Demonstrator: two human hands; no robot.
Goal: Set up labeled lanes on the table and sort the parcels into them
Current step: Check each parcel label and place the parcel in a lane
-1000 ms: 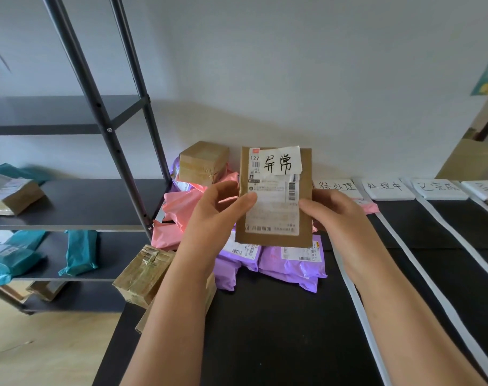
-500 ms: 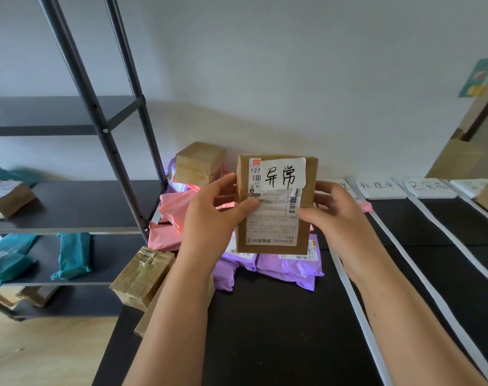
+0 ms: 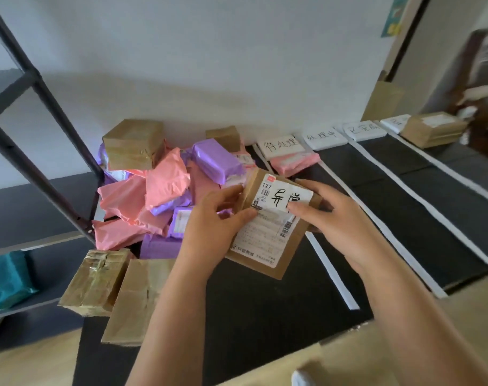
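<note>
Brown parcel (image 3: 265,240) pinched by left hand (image 3: 217,218) and right hand (image 3: 334,218); long axis leans toward table's (image 3: 265,316) far-right corner, lanes (image 3: 384,196) rightward.

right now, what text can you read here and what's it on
"异常": handwritten slip on the brown parcel, partly under the right hand
"127": shipping label; its fine print is too small to read
"待处理": first lane card
"处理中": second lane card
"已完成": third lane card
Fourth lane card: too blurred to read
</note>
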